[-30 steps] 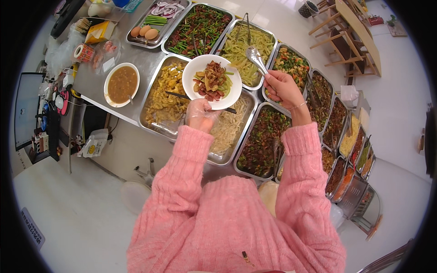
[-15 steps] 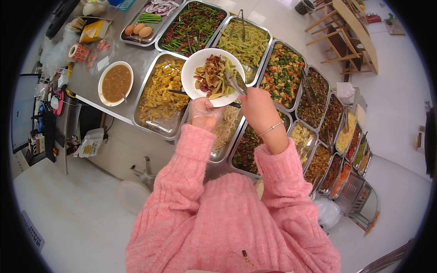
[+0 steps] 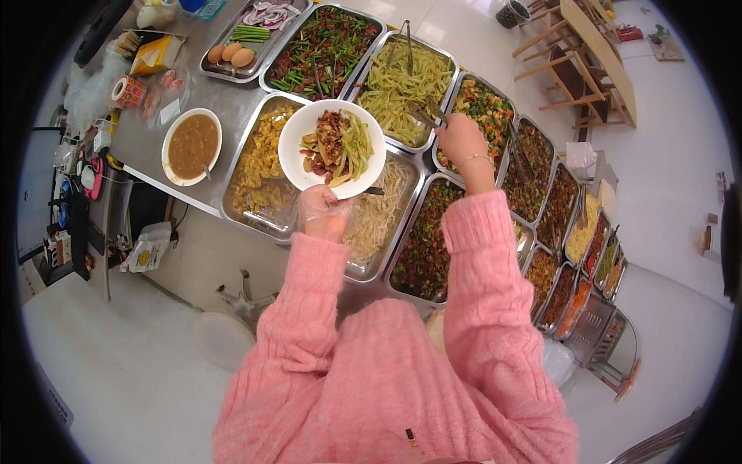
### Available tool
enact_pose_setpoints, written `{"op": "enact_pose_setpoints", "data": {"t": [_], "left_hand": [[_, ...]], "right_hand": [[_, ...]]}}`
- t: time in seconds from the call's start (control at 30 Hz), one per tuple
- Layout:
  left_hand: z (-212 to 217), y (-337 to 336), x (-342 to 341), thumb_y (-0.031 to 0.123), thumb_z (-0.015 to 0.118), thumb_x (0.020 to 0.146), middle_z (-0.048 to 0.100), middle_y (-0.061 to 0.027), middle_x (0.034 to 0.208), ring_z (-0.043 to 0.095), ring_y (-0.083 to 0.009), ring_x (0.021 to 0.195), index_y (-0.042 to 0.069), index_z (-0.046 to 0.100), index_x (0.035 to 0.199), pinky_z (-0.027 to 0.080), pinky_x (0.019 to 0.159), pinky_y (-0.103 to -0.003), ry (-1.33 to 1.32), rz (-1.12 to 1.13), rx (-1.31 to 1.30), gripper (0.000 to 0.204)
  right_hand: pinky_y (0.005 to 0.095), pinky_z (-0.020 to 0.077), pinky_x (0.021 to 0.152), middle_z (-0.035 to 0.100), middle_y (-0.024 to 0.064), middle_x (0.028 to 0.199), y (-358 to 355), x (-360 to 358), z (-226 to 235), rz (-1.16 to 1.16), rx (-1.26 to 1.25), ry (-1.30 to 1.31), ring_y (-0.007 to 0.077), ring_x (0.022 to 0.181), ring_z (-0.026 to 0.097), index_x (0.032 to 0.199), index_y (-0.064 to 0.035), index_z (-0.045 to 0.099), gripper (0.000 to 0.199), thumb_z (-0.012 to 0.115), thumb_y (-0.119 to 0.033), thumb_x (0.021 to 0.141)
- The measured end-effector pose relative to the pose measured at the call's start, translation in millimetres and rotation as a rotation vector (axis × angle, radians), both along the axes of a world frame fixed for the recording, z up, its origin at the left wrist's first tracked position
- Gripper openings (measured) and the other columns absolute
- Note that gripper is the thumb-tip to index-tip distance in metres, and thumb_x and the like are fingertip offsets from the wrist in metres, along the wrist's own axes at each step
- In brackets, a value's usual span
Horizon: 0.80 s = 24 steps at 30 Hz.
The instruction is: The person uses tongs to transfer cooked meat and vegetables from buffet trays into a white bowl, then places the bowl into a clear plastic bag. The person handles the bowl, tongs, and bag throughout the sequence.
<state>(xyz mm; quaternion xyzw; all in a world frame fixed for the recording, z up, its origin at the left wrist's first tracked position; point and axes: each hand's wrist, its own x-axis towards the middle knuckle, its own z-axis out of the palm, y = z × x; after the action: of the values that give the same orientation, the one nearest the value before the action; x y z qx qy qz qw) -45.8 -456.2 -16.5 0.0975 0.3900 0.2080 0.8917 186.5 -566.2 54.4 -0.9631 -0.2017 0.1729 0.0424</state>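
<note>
My left hand (image 3: 325, 213), in a clear plastic glove, holds a white plate (image 3: 331, 147) by its near rim. On the plate lie brownish meat pieces and pale green vegetable strips. My right hand (image 3: 462, 141) is closed on metal tongs (image 3: 427, 116). The tong tips reach into a steel tray of pale green shredded vegetable (image 3: 403, 87). The plate hovers over a tray of bean sprouts (image 3: 379, 216) and a yellow dish tray (image 3: 259, 158).
A long steel counter (image 3: 147, 131) carries many food trays curving off to the right (image 3: 572, 232). A white bowl of brown sauce (image 3: 192, 145), eggs (image 3: 232, 54) and packets sit at the left. Wooden chairs (image 3: 572, 54) stand at the far right. A second pair of tongs (image 3: 403, 39) rests in the green vegetable tray.
My right hand moved from over the plate back to the tray of green shreds with the tongs. The plate now carries green strips and has shifted slightly left.
</note>
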Motion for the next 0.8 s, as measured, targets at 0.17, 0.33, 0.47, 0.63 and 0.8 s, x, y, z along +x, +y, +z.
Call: {"op": "enact_pose_setpoints", "data": {"t": [0.17,0.33,0.47,0.63,0.8], "left_hand": [[-6,14,-9,-0.015,0.032,0.05,0.044,-0.0217,0.143,0.038,-0.0444,0.138,0.002,0.037,0.143,0.036,0.113,-0.063,-0.151,0.215,-0.376,0.094],[-6,16,1,-0.014,0.032,0.053,0.043,-0.0224,0.141,0.039,-0.042,0.137,-0.005,0.035,0.137,0.039,0.113,-0.06,-0.084,0.115,-0.184,0.085],[-5,15,14,-0.015,0.032,0.056,0.045,-0.0212,0.139,0.042,-0.0406,0.135,-0.004,0.036,0.137,0.041,0.112,-0.059,-0.175,0.171,-0.336,0.082],[-1,12,30,-0.017,0.031,0.053,0.043,-0.0199,0.143,0.037,-0.0414,0.138,0.003,0.038,0.141,0.033,0.114,-0.065,-0.21,0.176,-0.404,0.09],[4,6,31,-0.015,0.032,0.054,0.045,-0.02,0.14,0.039,-0.0412,0.136,0.0,0.039,0.138,0.036,0.114,-0.061,-0.203,0.122,-0.412,0.085]], "right_hand": [[0.0481,0.0528,0.085,0.07,0.0205,0.101,12,42,-72,0.083,-0.096,-0.084,0.039,0.097,0.067,0.102,-0.0044,0.069,0.023,0.065,-0.023,0.09],[0.0466,0.053,0.084,0.07,0.02,0.101,7,36,-65,0.047,-0.03,-0.088,0.039,0.096,0.067,0.105,-0.0072,0.071,0.021,0.063,-0.02,0.091],[0.0454,0.053,0.08,0.069,0.022,0.097,-15,5,-15,0.128,0.263,-0.115,0.0391,0.093,0.067,0.107,-0.0036,0.07,0.022,0.062,-0.016,0.09],[0.0413,0.0507,0.075,0.068,0.0225,0.092,-28,-40,42,0.232,0.436,0.167,0.038,0.084,0.065,0.109,0.0025,0.066,0.025,0.065,-0.014,0.09],[0.04,0.0449,0.064,0.061,0.0204,0.074,-22,-52,64,0.368,0.318,0.226,0.0329,0.065,0.057,0.102,0.0029,0.065,0.021,0.066,-0.014,0.089]]}}
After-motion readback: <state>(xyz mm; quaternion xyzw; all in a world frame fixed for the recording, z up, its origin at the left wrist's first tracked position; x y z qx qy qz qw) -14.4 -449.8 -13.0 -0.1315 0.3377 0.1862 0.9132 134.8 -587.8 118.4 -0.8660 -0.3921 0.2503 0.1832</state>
